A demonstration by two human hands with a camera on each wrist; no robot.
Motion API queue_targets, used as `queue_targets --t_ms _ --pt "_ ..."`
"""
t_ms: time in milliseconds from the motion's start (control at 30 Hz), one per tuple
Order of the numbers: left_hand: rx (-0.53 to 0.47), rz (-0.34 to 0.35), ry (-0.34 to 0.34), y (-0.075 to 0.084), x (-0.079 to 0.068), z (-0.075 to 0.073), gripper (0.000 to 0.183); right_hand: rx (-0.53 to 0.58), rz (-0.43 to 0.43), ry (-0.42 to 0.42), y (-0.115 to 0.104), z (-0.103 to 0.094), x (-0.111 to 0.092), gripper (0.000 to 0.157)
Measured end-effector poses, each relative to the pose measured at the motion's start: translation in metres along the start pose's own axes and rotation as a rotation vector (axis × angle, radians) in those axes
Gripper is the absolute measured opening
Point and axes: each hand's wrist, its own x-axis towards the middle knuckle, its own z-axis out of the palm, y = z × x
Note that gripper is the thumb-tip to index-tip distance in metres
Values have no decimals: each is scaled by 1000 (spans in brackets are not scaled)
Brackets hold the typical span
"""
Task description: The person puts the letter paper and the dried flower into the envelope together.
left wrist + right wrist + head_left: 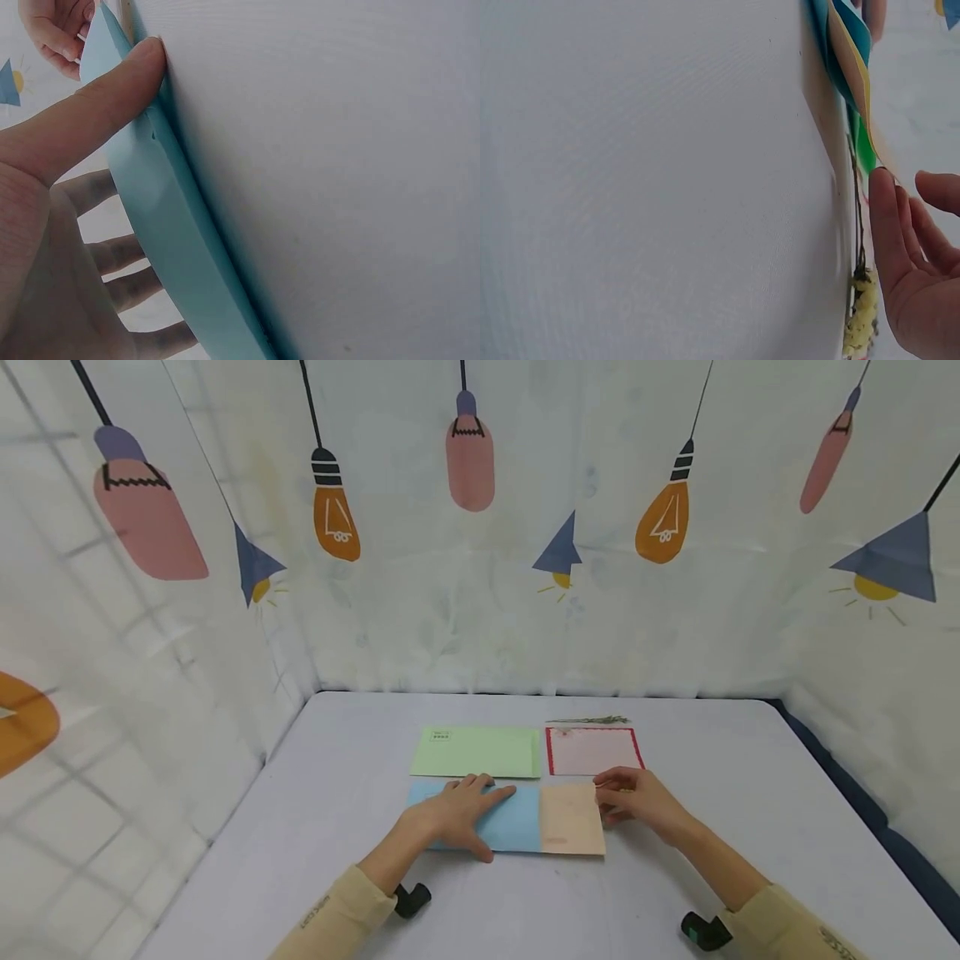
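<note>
A blue envelope point(517, 822) lies flat on the table with a peach card point(572, 818) sticking out of its right end. My left hand point(465, 814) rests on the envelope with its fingers spread; in the left wrist view the thumb point(112, 97) lies along its near edge. At the card's right edge is my right hand point(633, 797), fingers bent. The right wrist view shows the edge of the card point(855, 71) running between thumb and fingers, and the blue mouth point(825, 56) gaping around it.
Behind the blue envelope lie a green envelope point(480, 753) and a pink card with a red border point(596, 752). A dried sprig point(588, 720) lies farther back; yellow flowers point(862, 315) show in the right wrist view. Patterned cloth walls point(480, 610) enclose the white table point(360, 752).
</note>
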Motion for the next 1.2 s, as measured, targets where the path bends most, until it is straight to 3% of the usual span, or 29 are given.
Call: queue_targets --t_ms 833,1200 --pt "-14 6 28 2 3 -1 103 34 21 -52 -2 9 4 44" --pt "7 0 3 1 4 1 104 117 31 -78 3 17 4 47"
